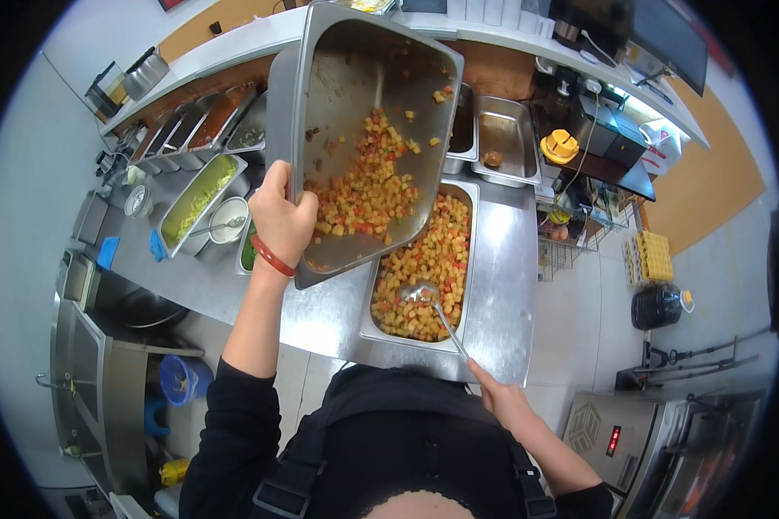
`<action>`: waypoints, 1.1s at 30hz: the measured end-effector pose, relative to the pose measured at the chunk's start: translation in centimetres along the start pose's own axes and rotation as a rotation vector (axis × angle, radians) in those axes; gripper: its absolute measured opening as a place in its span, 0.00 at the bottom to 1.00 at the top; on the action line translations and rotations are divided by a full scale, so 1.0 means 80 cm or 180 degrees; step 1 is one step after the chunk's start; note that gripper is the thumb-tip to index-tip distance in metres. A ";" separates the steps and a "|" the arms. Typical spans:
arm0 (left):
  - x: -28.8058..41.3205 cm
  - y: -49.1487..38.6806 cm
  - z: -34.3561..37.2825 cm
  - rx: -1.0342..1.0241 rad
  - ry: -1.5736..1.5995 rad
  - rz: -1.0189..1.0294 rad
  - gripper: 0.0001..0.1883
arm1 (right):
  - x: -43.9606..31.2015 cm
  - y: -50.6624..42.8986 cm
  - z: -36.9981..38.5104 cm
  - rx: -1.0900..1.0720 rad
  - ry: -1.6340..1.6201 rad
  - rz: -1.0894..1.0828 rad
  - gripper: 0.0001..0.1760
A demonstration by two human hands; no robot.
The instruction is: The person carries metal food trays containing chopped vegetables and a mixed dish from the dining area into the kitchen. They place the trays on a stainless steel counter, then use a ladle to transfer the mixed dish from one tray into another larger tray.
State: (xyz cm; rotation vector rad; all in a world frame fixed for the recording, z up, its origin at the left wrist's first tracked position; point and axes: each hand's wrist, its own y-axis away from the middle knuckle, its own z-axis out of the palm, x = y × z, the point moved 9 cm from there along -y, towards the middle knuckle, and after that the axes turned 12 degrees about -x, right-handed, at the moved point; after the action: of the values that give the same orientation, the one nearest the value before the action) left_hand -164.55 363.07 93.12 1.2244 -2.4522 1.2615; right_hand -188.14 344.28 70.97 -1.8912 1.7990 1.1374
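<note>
My left hand (282,217), with a red bangle at the wrist, grips the left rim of a deep stainless steel pan (337,71). The pan is tilted up over the table, and diced yellow and red food (376,188) lies in its lower part. Below it, a second steel pan (472,259) stands on the steel table, full of the same diced food. My right hand (503,397) holds the handle of a metal ladle (422,293), whose bowl rests in that food. The raised pan covers the far end of the lower one.
Around the steel table (503,298) stand a pan of shredded green food (204,194), a white bowl with a spoon (229,220), and a nearly emptied pan (506,139). Several sauce pans (217,120) line the back left. A blue cloth (158,246) lies at left; a shelf (513,42) runs behind.
</note>
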 end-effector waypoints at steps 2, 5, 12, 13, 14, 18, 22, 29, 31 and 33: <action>0.001 0.001 0.000 -0.0037 -0.0084 -0.0010 0.05 | -0.005 0.003 -0.012 -0.0128 0.0040 0.0076 0.27; 0.001 0.001 0.000 -0.0056 -0.0023 -0.0050 0.05 | -0.010 0.000 -0.043 0.0013 0.0111 -0.0063 0.27; 0.004 0.004 0.006 -0.0149 0.0112 -0.0036 0.06 | -0.054 -0.090 -0.154 0.1227 0.0466 -0.0456 0.29; 0.006 0.004 0.002 -0.0150 0.0090 -0.0017 0.06 | -0.066 -0.110 -0.171 0.1356 0.0551 -0.0542 0.29; 0.005 0.006 -0.001 -0.0117 0.0074 -0.0003 0.07 | -0.076 -0.128 -0.186 0.1482 0.0633 -0.0626 0.29; 0.001 0.009 0.007 -0.0092 0.0210 0.0046 0.05 | -0.079 -0.187 -0.207 0.1539 0.0866 -0.0504 0.28; 0.005 0.011 0.006 -0.0120 0.0127 0.0166 0.05 | -0.072 -0.206 -0.165 0.1039 0.0915 -0.0299 0.25; 0.012 0.008 0.009 -0.0138 0.0010 0.0027 0.07 | -0.058 -0.192 -0.093 0.0203 0.0951 -0.0066 0.28; 0.014 0.006 0.005 -0.0088 -0.0022 0.0074 0.06 | -0.059 -0.187 -0.091 0.0165 0.0909 -0.0095 0.28; 0.010 0.006 0.004 -0.0020 0.0027 0.0083 0.05 | -0.046 -0.176 -0.092 0.0112 0.0773 -0.0017 0.27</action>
State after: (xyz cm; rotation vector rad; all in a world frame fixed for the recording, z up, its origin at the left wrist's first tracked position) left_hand -165.36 362.53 92.99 1.1870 -2.4719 1.2620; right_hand -172.10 344.30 74.01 -2.0881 1.9211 0.8998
